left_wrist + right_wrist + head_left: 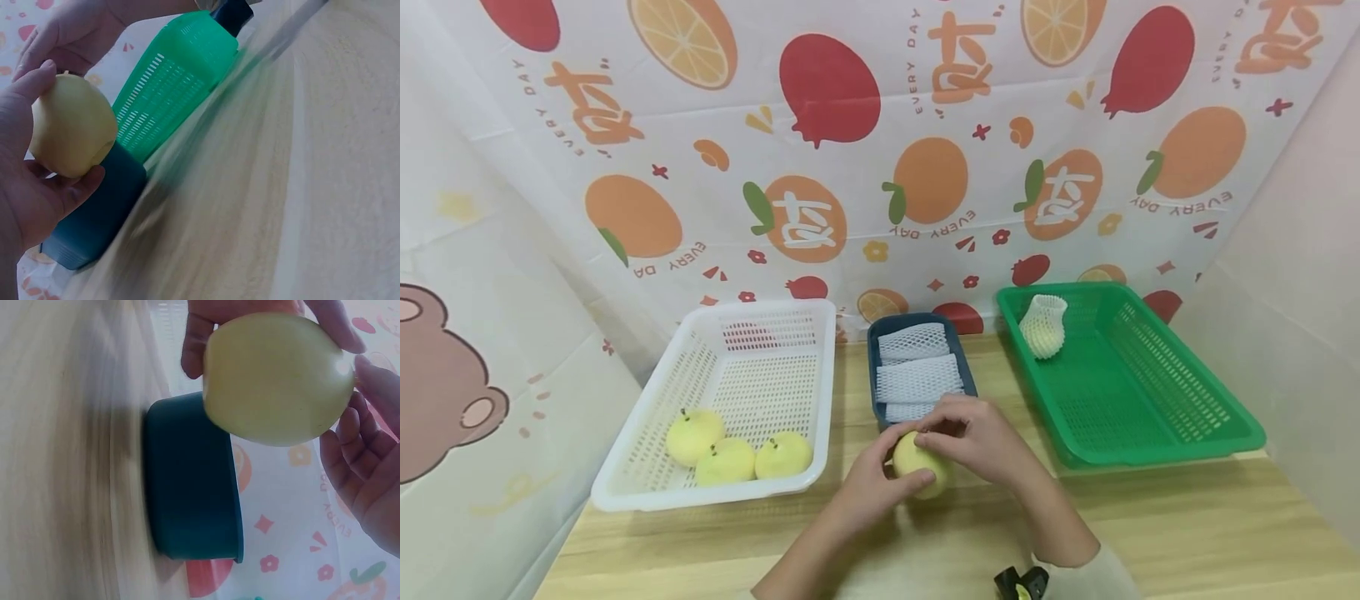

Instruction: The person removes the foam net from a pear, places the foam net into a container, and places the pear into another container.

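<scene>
A round yellow pear (917, 462) is held above the table's front part, before the blue tray. My left hand (868, 483) grips it, thumb on one side and fingers curled round the other. At the stem end, my right hand (979, 437) pinches with its thumb and fingertips, best seen in the right wrist view, where the pear (278, 378) hides part of the left palm. Several white foam net sleeves (919, 379) lie in the dark blue tray (967, 379), just beyond the hands.
On the left, a white basket (829, 375) contains three yellow pears (726, 461). A green basket (1150, 454) stands on the right, with a pear in a foam net (1043, 327) in its far left corner. A fruit-printed cloth (865, 183) hangs behind the wooden table (1210, 525).
</scene>
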The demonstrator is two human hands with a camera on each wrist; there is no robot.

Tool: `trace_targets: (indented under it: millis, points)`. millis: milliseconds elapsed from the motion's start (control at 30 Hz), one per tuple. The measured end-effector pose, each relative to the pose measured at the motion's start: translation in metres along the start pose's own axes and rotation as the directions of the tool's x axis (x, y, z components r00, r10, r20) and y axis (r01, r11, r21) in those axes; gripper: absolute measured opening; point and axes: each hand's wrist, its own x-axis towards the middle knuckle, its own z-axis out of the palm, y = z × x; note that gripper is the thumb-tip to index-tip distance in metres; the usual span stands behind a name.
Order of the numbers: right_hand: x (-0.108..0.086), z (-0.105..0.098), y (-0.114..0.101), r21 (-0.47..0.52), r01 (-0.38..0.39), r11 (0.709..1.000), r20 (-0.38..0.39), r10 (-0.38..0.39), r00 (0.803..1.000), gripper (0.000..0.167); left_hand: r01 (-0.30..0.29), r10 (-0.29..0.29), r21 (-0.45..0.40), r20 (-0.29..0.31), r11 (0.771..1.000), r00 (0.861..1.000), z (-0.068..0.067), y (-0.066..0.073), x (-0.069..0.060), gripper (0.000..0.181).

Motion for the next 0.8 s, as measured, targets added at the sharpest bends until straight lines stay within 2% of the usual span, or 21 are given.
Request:
trace_targets:
  millis: [133,300,433,533,600,667,800]
  points:
    - [0.000,0.001,-0.001,-0.002,-0.018,1.000,-0.044,0.018,0.999,0.012,-0.011,0.009,-0.025,-0.077,1.000,0.997,-0.002,0.008,0.000,0.056]
    - [0.002,0.001,-0.006,0.059,-0.032,0.998,-0.075,0.036,0.997,0.021,-0.091,0.066,-0.146,-0.167,0.985,0.984,-0.010,0.026,0.002,0.052]
    - [0.004,0.006,-0.014,0.112,-0.043,0.993,-0.052,0.049,0.997,0.039,-0.141,0.089,-0.238,-0.220,0.961,0.971,-0.018,0.040,0.000,0.048]
    - [0.008,0.016,-0.019,0.143,-0.050,0.988,-0.017,0.053,0.998,0.055,-0.170,0.104,-0.263,-0.246,0.950,0.964,-0.023,0.047,-0.002,0.047]
    - [0.011,0.024,-0.021,0.160,-0.053,0.986,-0.004,0.054,0.999,0.064,-0.172,0.106,-0.268,-0.245,0.948,0.964,-0.026,0.049,-0.003,0.047]
    - [0.013,0.032,-0.024,0.171,-0.048,0.984,-0.002,0.050,0.999,0.070,-0.167,0.108,-0.243,-0.238,0.955,0.965,-0.029,0.052,-0.004,0.048]
    - [0.016,0.048,-0.028,0.148,0.012,0.989,-0.058,-0.004,0.998,0.075,-0.112,0.090,-0.067,-0.268,0.991,0.959,-0.035,0.057,-0.007,0.052]
